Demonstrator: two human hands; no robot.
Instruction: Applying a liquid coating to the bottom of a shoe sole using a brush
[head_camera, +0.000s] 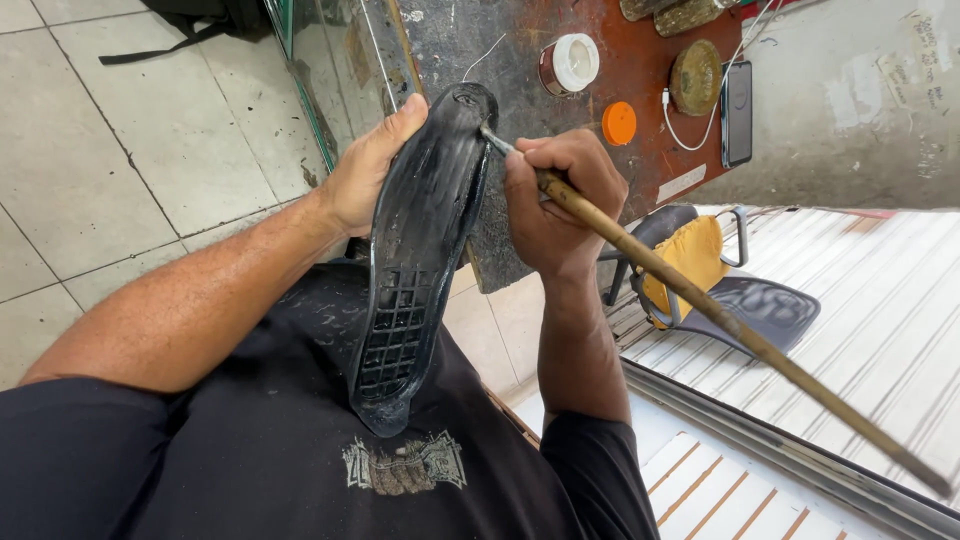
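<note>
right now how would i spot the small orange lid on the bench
Start at the worn reddish workbench above the hands. On it lie a white-capped tin and a dark phone; the orange lid sits between them, just above the right hand. It is the only flat, bright orange disc there.

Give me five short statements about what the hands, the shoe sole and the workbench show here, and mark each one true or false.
1. The left hand holds the black shoe sole by its upper end. True.
2. The right hand grips a long wooden-handled brush whose tip meets the sole. True.
3. The sole lies flat on the workbench. False: it is held up, its lower end against the person's dark shirt.
4. The orange lid rests on the workbench. True.
5. The phone lies on the tiled floor. False: it lies at the workbench's edge, with a white cable plugged in.
</note>
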